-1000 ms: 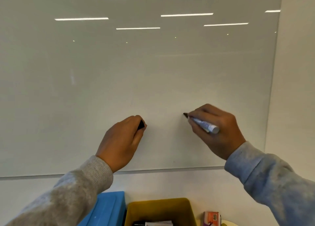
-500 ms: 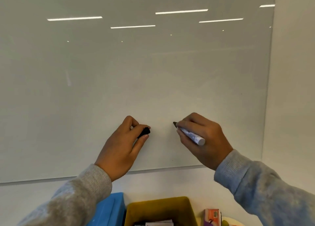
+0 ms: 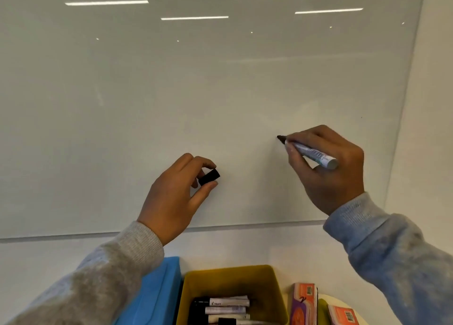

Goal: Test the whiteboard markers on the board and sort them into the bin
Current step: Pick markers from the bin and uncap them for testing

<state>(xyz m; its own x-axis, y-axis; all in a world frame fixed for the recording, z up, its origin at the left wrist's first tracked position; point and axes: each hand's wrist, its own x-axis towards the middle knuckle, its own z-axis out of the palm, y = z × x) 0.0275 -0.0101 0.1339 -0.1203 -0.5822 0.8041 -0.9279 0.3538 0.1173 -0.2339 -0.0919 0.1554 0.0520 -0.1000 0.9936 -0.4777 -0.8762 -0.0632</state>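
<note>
Head view shows two hands raised in front of a whiteboard point(image 3: 220, 92) that fills most of the frame, with ceiling lights reflected as bright bars near its top. The right hand point(image 3: 328, 170) grips a marker point(image 3: 311, 152) with its fingers curled round the white barrel; the dark tip points up and left and sits at the board's surface, though whether it actually touches cannot be told. No ink line is visible on the board near the tip. The left hand point(image 3: 171, 197) is lower and to the left, well apart from the right one, and pinches a black cap point(image 3: 209, 177) between thumb and fingertips, close to the board. Both arms wear grey sleeves.

Below the board's lower edge, against the wall, stands a yellow bin point(image 3: 235, 279) holding several markers point(image 3: 226, 306) lying on their sides, white barrels with black caps toward the left. Just left of it, touching or nearly so, is a blue bin point(image 3: 159, 293), partly hidden by the left sleeve. To the right of the yellow bin stand two orange boxes point(image 3: 304, 302), one upright and one tilted, at the bottom edge of the frame.
</note>
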